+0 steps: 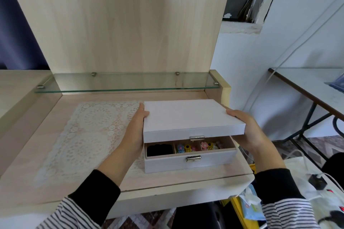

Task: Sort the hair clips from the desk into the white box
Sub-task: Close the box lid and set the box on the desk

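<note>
your left hand [136,128] and right hand [248,132] clasped the white box lid [189,115] by its ends, likely to lower it level over the hair clips [187,148].

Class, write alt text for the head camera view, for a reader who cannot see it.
A left hand and a right hand grip the lid of a white box, held partly raised above the base on a wooden desk. Colourful hair clips lie in two compartments inside.
</note>
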`<state>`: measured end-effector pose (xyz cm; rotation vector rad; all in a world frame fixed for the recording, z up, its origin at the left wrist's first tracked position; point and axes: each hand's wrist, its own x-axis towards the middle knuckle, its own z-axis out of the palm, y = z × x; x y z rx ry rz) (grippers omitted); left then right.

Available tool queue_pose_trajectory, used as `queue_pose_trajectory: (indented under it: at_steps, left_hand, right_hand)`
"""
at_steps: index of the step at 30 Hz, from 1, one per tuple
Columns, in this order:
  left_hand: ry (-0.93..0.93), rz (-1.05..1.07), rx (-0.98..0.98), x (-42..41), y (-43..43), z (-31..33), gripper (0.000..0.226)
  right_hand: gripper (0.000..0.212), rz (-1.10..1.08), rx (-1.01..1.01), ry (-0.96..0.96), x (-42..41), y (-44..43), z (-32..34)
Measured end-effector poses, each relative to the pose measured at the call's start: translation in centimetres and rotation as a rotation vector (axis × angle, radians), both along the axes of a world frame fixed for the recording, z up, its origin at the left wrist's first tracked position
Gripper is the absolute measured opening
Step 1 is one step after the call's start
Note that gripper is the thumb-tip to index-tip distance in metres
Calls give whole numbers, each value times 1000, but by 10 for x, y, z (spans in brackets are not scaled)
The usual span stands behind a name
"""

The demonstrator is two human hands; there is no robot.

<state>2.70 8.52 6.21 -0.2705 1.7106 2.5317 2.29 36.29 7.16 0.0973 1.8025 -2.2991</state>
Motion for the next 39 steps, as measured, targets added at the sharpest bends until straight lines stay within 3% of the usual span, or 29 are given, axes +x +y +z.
queue_pose_trajectory:
  at_steps: [13, 23, 28, 39]
  left_hand:
    - [26, -36, -224, 10, -2, -4, 52]
    - [105, -63, -342, 14, -5, -16, 56]
    - [131, -95, -282, 15, -6, -17, 57]
    - [167, -177, -246, 18, -14, -34, 82]
  right_hand:
    - [54, -6, 29, 78, 10, -2, -21]
    - [45, 14, 35, 146, 17, -3, -36]
    - [51, 24, 21, 172, 19, -6, -37]
    - [54, 95, -78, 180, 23, -8, -37]
